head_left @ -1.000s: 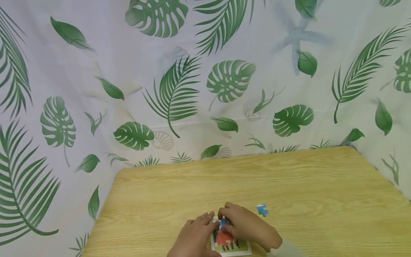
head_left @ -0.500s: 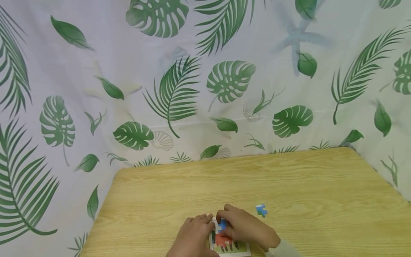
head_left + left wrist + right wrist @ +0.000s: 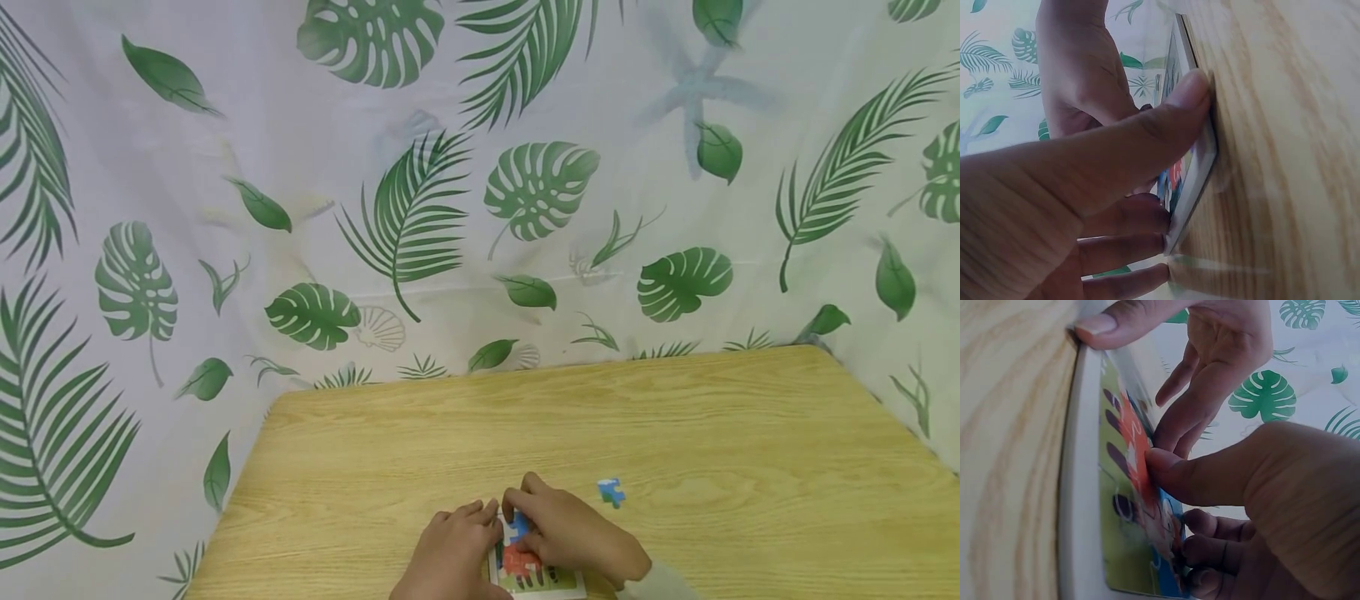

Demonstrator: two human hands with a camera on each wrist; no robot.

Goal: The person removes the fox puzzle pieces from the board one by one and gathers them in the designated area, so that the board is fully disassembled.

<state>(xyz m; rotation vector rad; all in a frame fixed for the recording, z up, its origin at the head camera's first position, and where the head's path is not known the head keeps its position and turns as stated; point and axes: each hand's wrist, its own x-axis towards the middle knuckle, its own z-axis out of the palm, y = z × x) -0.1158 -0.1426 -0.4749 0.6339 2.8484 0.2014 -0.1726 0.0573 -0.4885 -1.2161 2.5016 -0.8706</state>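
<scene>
A framed jigsaw puzzle with a white rim lies near the table's front edge. Its picture shows an orange-red animal with dark legs on green ground. My left hand rests along the left side, fingers extended; in the left wrist view its thumb touches the rim. Over the upper part, my right hand bends its fingers and thumb about a blue puzzle piece. The right thumb presses on the orange area in the right wrist view. The fingers partly hide the upper picture.
A loose blue and green puzzle piece lies on the wood-grain table, beyond the right hand. A white leaf-print cloth hangs behind the table and along its sides.
My right hand shifts very slightly left over the puzzle, fingers still about the blue piece. The left hand stays nearly in place on the rim.
</scene>
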